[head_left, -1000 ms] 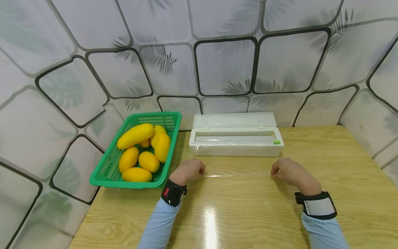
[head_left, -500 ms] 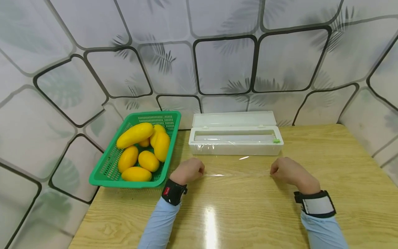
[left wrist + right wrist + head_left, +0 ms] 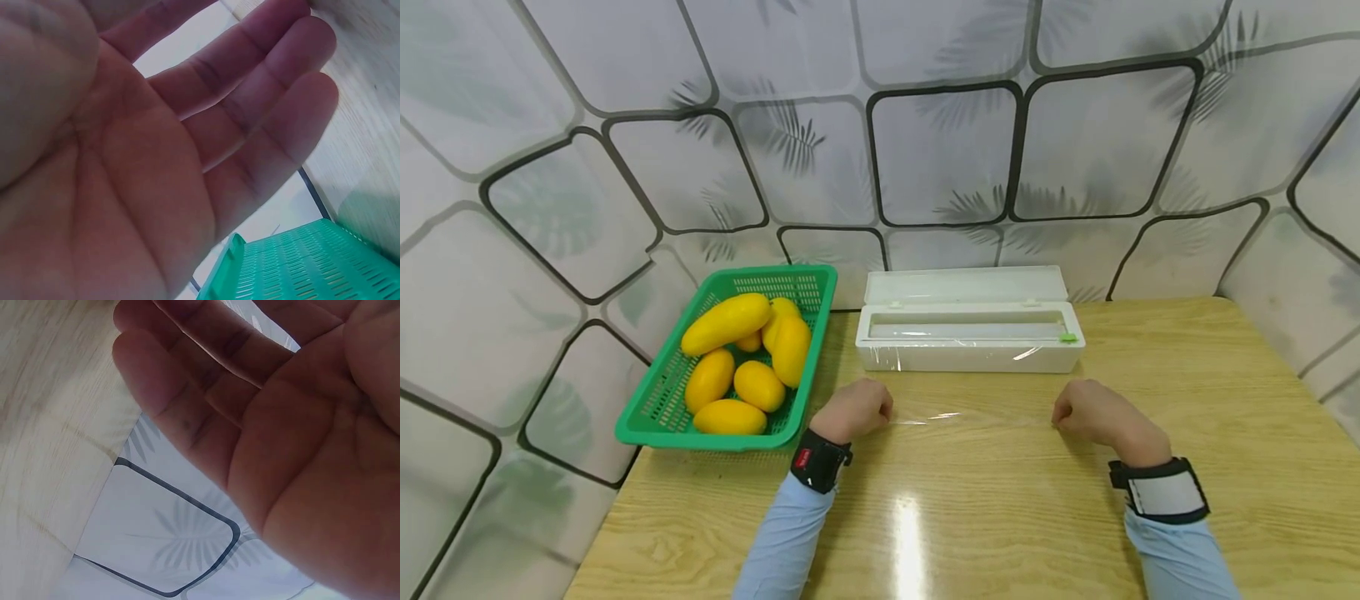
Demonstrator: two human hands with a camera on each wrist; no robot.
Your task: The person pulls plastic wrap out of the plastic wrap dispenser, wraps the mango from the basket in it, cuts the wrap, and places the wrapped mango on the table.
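Note:
A sheet of clear plastic wrap (image 3: 943, 415) runs from the front of a white wrap dispenser box (image 3: 970, 358) toward me and shows mainly by its glints. My left hand (image 3: 854, 410) pinches its near left corner, beside the green basket. At the near right corner my right hand (image 3: 1101, 417) pinches the same sheet. Both hands are low over the wooden table. The box's lid (image 3: 966, 286) stands raised at the back, and a roll (image 3: 966, 330) lies inside. In both wrist views the palms show with the other fingers bent; the pinching fingertips are out of sight there.
Left of my left hand stands the green basket (image 3: 658, 400), with several yellow mangoes (image 3: 760, 387) in it. A small green slider (image 3: 1067, 338) sits at the box's right end. A patterned wall covering (image 3: 940, 158) rises behind the wooden table (image 3: 1000, 517).
Glints on the plastic wrap have shifted, and the wrap near the box's front lies differently. Both hands stay nearly still and keep their pinch.

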